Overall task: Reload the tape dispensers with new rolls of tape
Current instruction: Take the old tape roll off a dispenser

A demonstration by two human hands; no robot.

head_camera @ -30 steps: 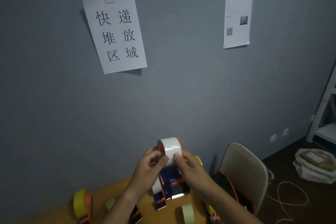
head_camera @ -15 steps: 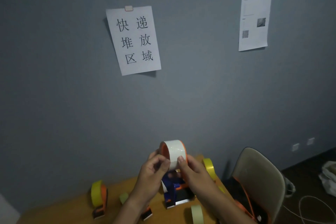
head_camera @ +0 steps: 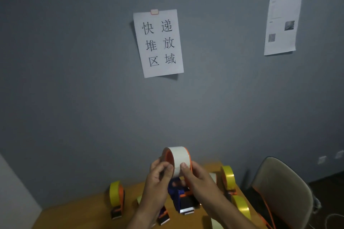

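Left of the held dispenser, a loaded dispenser with a yellow roll stands on edge on the wooden table. At the centre, the tape dispenser is lifted above the table, its white roll seated on the orange hub at the top and its toothed cutter hanging low, towards the person. The left hand has fingers curled round the roll's left rim, thumb pressed to the tape face; the right hand grips the right rim the same way, thumb on the face. The roll looks light and stiff, its face glossy and likely slick, so the rims and the blue frame seem the safer holds; the loose end would be sticky and the teeth sharp. The dispenser's long axis runs steeply from roll down to cutter; the roll's axle lies left to right. Right of it stand two more yellow rolls, then a chair.
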